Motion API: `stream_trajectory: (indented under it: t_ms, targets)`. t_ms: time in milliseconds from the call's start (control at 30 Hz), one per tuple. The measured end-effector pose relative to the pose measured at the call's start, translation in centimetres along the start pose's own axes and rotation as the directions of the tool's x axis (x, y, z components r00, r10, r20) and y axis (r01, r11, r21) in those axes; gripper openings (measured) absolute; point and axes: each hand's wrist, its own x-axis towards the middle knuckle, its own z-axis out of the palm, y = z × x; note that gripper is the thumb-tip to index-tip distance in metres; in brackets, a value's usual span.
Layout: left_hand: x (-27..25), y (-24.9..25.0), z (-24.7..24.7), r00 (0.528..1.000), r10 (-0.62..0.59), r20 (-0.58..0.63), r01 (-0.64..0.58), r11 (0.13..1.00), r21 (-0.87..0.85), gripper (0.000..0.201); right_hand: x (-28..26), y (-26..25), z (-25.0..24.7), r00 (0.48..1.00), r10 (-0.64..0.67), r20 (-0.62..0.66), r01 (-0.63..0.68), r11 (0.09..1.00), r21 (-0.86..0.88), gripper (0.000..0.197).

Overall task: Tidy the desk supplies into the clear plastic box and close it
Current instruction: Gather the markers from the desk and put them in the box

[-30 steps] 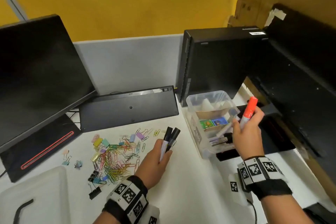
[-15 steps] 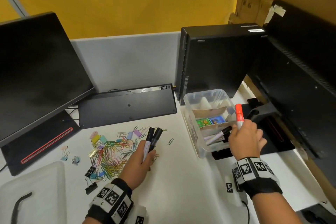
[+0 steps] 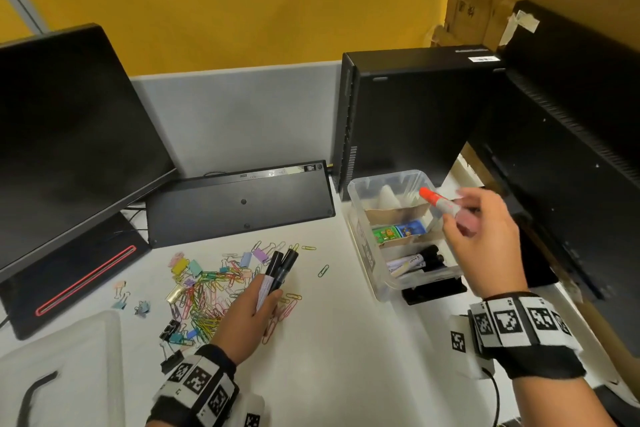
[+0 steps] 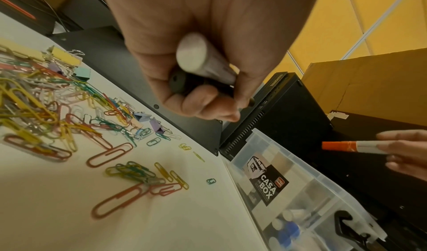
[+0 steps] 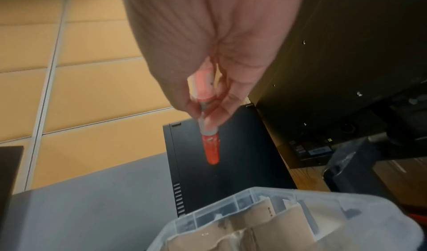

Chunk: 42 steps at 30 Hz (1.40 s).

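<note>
The clear plastic box (image 3: 360, 236) (image 4: 300, 185) (image 5: 208, 216) stands open on the white desk, with cardboard dividers, small colourful packets and several markers inside. My right hand (image 3: 478, 239) (image 5: 208, 97) (image 4: 406, 150) pinches a red-capped marker (image 3: 438, 200) (image 5: 209, 141) (image 4: 346, 146) above the box, cap pointing left. My left hand (image 3: 252, 312) (image 4: 198, 83) grips two black-capped markers (image 3: 278, 270) (image 4: 203, 68) over a heap of coloured paper clips and binder clips (image 3: 204, 288) (image 4: 53, 108).
A black keyboard (image 3: 239, 204) leans against the grey partition behind the clips. A monitor (image 3: 69, 142) stands at the left, a black computer case (image 3: 408, 114) behind the box, dark equipment at the right. The box's translucent lid (image 3: 59, 367) lies at the near left.
My right hand has risen from the front of the box and tipped the red marker sideways, cap now pointing left. The left hand has stayed over the clips with its two markers.
</note>
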Motion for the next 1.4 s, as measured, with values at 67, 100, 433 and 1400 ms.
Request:
stream_trajectory:
  t_ms: [67, 100, 433, 1400]
  targets:
    - [0.0, -0.1, -0.1, 1.000, -0.011, 0.011, 0.011, 1.000, -0.007, 0.016, 0.1, -0.7, -0.5, 0.999, 0.016, -0.042, -0.011, 0.992, 0.127, 0.043]
    - [0.0, -0.2, -0.2, 1.000, -0.017, 0.016, 0.018, 1.000, -0.012, 0.017, 0.1, -1.0, -0.7, 0.999, 0.015, -0.050, -0.007, 0.987, 0.159, 0.044]
    - [0.1, -1.1, -0.9, 0.999, -0.050, 0.017, 0.050, 0.999, -0.020, 0.019, -1.1, -0.3, 0.7, 0.863, -0.074, 0.499, 0.107, 0.994, -0.037, 0.024]
    - [0.0, 1.9, -1.1, 0.991, -0.035, 0.130, 0.057, 0.984, -0.170, 0.012, -1.5, 2.2, 5.0, 0.691, 0.183, 0.700, 0.050, 0.953, -0.298, 0.020]
